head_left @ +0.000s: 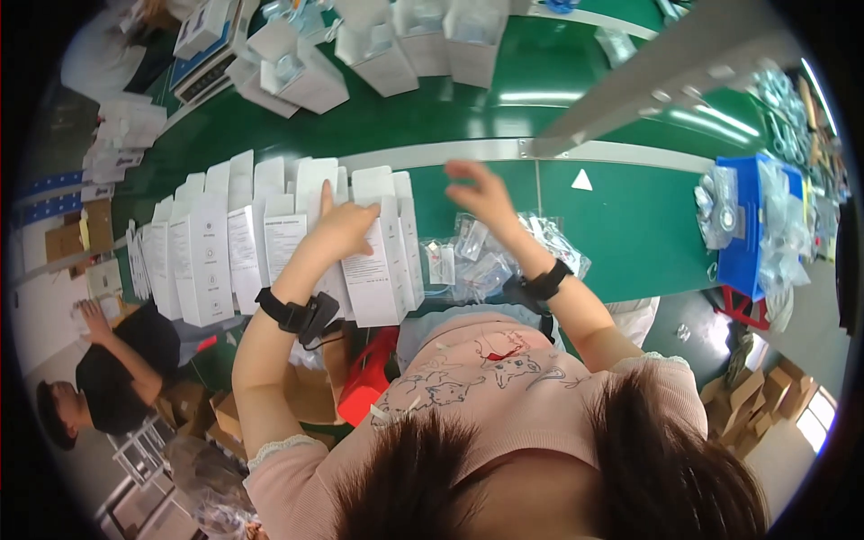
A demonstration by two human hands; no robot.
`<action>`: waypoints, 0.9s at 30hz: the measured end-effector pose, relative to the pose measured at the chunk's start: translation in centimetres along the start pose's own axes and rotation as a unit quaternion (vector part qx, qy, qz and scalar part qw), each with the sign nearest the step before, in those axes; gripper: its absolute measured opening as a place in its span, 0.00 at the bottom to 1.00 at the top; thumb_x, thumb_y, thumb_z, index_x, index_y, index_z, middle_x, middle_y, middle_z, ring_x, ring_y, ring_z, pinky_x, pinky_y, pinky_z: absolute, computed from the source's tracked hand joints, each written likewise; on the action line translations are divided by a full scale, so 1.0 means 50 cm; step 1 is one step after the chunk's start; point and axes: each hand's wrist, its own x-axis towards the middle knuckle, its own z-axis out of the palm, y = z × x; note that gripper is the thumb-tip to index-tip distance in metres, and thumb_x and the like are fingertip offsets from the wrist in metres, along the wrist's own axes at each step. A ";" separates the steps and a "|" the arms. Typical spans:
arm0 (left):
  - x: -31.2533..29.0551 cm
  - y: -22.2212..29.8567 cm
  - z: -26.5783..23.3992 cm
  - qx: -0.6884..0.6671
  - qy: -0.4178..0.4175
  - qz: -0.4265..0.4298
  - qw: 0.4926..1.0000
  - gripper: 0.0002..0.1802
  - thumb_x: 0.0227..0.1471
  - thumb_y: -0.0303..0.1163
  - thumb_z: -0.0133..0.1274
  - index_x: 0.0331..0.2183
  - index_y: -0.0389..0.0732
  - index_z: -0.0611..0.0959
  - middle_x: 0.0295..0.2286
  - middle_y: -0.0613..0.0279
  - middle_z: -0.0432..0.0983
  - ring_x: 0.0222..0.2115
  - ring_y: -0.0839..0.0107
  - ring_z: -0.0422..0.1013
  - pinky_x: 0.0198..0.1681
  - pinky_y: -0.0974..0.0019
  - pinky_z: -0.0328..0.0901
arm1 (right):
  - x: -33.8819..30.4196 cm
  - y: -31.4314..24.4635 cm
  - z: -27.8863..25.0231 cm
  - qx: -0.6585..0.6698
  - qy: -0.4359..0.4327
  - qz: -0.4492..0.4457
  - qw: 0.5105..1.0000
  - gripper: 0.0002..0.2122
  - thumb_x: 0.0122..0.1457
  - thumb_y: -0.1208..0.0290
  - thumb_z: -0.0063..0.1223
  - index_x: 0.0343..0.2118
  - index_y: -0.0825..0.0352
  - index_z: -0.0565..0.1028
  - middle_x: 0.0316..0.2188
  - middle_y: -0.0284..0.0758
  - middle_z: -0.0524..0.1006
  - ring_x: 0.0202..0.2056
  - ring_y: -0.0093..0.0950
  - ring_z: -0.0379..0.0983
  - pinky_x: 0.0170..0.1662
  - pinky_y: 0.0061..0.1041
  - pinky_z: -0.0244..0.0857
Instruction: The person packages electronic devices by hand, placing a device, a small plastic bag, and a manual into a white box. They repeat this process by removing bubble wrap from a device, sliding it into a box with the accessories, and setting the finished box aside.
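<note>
A row of tall white cardboard boxes (200,261) with raised flaps stands on the green table (630,234), in front of me and to the left. Over the right part of this row is my left hand (340,227), fingers spread, at the upper edges of the boxes; whether it presses on a flap I cannot tell. Closest to it on the right is a white box (373,288) with printed sides. My right hand (481,193) hovers above the table right of the row, fingers apart and nothing visible in them. Small clear plastic bags with parts (477,268) lie below it.
Several open white boxes (382,58) stand across a metal rail (450,151). A grey post (621,90) rises at the right. Farther right sits a blue bin (742,225) with clear bags. A person in black (126,360) is at the left.
</note>
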 end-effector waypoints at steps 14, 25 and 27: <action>-0.026 0.292 -0.082 -0.384 0.455 0.277 0.754 0.43 0.30 0.26 0.61 0.51 0.41 0.61 0.48 0.50 0.54 0.49 0.57 0.57 0.53 0.56 0.49 | -0.152 -0.146 -0.138 0.102 -0.147 -0.111 0.978 0.55 0.36 0.77 0.63 0.58 0.58 0.28 0.60 0.42 0.37 0.58 0.36 0.45 0.54 0.35 0.51; 0.118 0.236 0.003 -0.467 0.532 0.053 0.704 0.43 0.28 0.31 0.64 0.47 0.40 0.61 0.44 0.54 0.59 0.46 0.60 0.59 0.48 0.62 0.55 | 0.171 -0.023 -0.624 -0.292 0.174 0.011 0.940 0.09 0.52 0.73 0.44 0.35 0.68 0.70 0.26 0.35 0.74 0.29 0.26 0.70 0.34 0.23 0.63; 0.156 0.251 -0.022 -0.406 0.534 0.027 0.741 0.41 0.27 0.30 0.65 0.45 0.41 0.62 0.42 0.54 0.61 0.44 0.61 0.62 0.47 0.62 0.56 | 0.366 -0.013 -0.721 -0.412 0.150 0.011 0.899 0.13 0.52 0.70 0.45 0.41 0.68 0.66 0.31 0.37 0.73 0.33 0.29 0.69 0.38 0.26 0.62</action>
